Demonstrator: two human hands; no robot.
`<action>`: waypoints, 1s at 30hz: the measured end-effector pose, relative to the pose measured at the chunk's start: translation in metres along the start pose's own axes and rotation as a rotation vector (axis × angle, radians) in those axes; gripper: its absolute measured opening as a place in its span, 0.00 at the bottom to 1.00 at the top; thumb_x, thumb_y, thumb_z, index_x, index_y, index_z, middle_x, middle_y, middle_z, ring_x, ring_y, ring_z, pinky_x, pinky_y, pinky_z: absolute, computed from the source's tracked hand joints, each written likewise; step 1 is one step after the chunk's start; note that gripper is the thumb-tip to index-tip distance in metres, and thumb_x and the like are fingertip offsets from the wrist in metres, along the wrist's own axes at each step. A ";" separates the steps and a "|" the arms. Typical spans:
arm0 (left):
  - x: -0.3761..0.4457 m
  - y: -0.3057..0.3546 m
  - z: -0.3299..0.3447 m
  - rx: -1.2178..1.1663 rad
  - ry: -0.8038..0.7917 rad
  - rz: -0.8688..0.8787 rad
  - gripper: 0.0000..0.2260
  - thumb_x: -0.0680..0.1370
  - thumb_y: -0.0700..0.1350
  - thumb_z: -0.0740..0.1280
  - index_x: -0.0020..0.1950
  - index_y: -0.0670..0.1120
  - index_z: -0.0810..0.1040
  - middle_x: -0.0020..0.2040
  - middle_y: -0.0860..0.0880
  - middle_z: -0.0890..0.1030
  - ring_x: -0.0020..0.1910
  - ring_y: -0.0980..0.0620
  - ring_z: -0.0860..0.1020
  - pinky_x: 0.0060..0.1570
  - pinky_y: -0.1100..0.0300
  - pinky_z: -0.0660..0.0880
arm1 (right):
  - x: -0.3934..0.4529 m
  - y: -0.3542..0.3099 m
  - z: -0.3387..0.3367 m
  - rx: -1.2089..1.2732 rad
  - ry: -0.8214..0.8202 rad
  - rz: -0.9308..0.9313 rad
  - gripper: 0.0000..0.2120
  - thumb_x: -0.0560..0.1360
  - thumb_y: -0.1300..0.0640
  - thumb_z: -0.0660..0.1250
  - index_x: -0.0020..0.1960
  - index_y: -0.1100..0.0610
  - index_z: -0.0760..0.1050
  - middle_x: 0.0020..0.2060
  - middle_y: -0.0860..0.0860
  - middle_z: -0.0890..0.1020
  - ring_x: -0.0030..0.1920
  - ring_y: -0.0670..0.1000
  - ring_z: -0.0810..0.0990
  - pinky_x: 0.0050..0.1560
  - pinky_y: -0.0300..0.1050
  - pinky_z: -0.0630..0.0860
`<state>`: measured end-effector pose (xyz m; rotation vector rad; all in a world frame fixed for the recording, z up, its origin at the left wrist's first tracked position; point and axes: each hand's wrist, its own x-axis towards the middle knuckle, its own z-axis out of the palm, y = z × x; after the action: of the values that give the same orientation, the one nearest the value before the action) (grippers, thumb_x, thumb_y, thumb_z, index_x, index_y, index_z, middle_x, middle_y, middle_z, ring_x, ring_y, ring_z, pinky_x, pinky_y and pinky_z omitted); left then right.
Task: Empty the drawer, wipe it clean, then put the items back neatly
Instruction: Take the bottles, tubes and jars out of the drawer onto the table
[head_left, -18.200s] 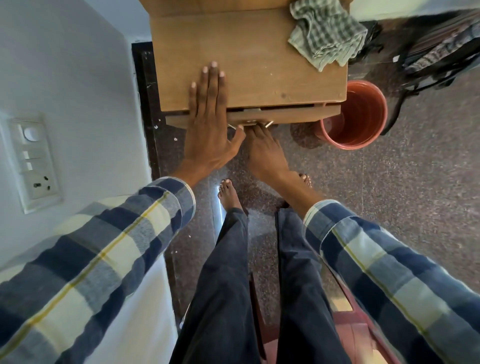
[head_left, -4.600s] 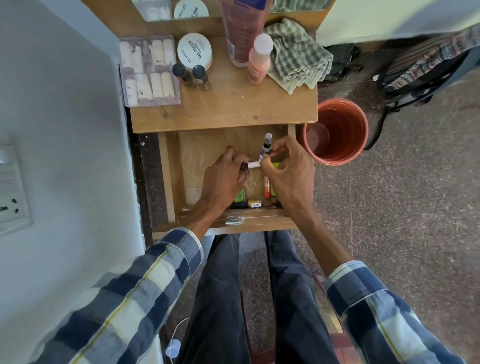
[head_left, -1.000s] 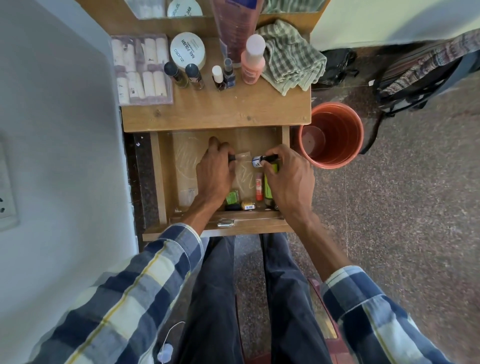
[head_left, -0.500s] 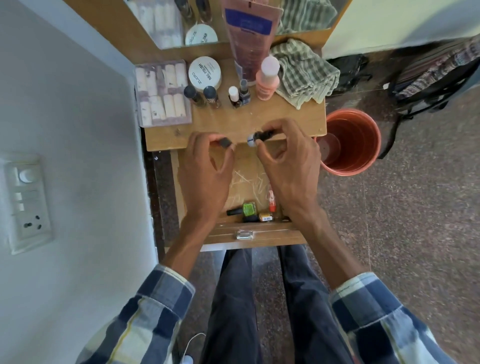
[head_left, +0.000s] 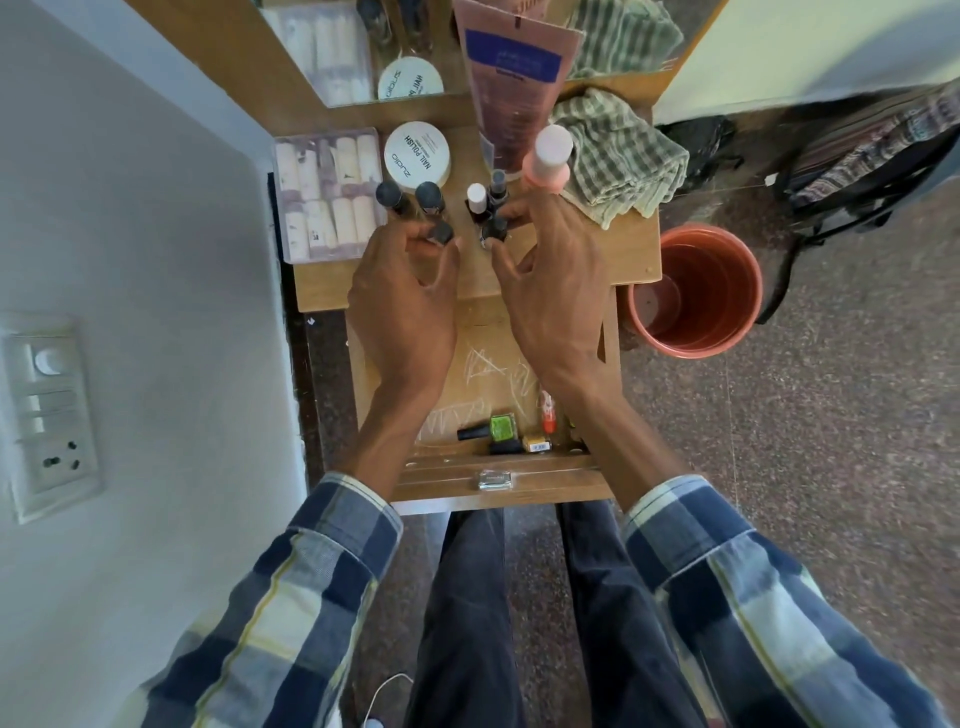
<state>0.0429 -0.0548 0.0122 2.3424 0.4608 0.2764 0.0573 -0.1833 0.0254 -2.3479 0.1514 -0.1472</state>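
Hands have left the drawer (head_left: 483, 364) since a second ago and now reach over the bench (head_left: 467, 280), each carrying a small dark-capped bottle lifted out of it. The left hand (head_left: 402, 306) pinches its bottle (head_left: 440, 232) between thumb and fingertips, the grip grasping it just near of two dark-capped bottles (head_left: 410, 197) that already stand upright on the bench. The right hand (head_left: 550, 291) likewise pinches its own bottle (head_left: 494, 228), that grip closed round it just near of a white-capped bottle (head_left: 476, 196) and another dark-capped one, with fingers spread toward a pink bottle (head_left: 546, 158) at the far right. Both wrists are bent forward, palms down, forearms running from the checked sleeves across the open drawer. Half a second ago the same two bottles were held above the bench's near edge; now they are further in, among the row. The drawer stands pulled out below the bench, its scratched wooden floor mostly bare, with a green bottle (head_left: 501, 427), a red tube (head_left: 546, 415) and a small yellow item (head_left: 536, 444) lying along its near wall. On the bench also sit a clear box of pale tubes (head_left: 324, 192) at the left, a round white tub (head_left: 417, 156) and a checked cloth (head_left: 615, 156) at the far right. An orange bucket (head_left: 696, 291) stands on the floor to the right.
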 end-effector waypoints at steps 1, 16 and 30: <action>-0.001 0.000 0.000 0.002 0.001 -0.007 0.11 0.80 0.55 0.76 0.58 0.51 0.84 0.49 0.58 0.86 0.45 0.60 0.83 0.47 0.60 0.76 | 0.000 0.000 0.001 -0.009 -0.003 -0.004 0.16 0.77 0.56 0.77 0.61 0.56 0.78 0.57 0.46 0.84 0.42 0.49 0.84 0.46 0.45 0.81; -0.042 -0.021 -0.004 -0.039 -0.185 -0.007 0.12 0.83 0.56 0.73 0.45 0.51 0.79 0.36 0.58 0.79 0.33 0.59 0.77 0.36 0.60 0.76 | -0.039 0.023 -0.020 -0.015 -0.043 0.041 0.09 0.79 0.56 0.75 0.56 0.55 0.79 0.51 0.44 0.84 0.36 0.42 0.81 0.37 0.28 0.72; -0.105 -0.089 0.001 0.414 -0.945 0.038 0.12 0.78 0.45 0.79 0.57 0.55 0.82 0.60 0.55 0.82 0.56 0.52 0.83 0.56 0.47 0.82 | -0.114 0.070 -0.015 -0.499 -0.823 0.116 0.08 0.79 0.62 0.69 0.51 0.51 0.84 0.43 0.51 0.85 0.44 0.55 0.86 0.43 0.49 0.81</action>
<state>-0.0744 -0.0375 -0.0578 2.5370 -0.0079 -0.9609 -0.0620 -0.2252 -0.0202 -2.6672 -0.0966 1.0052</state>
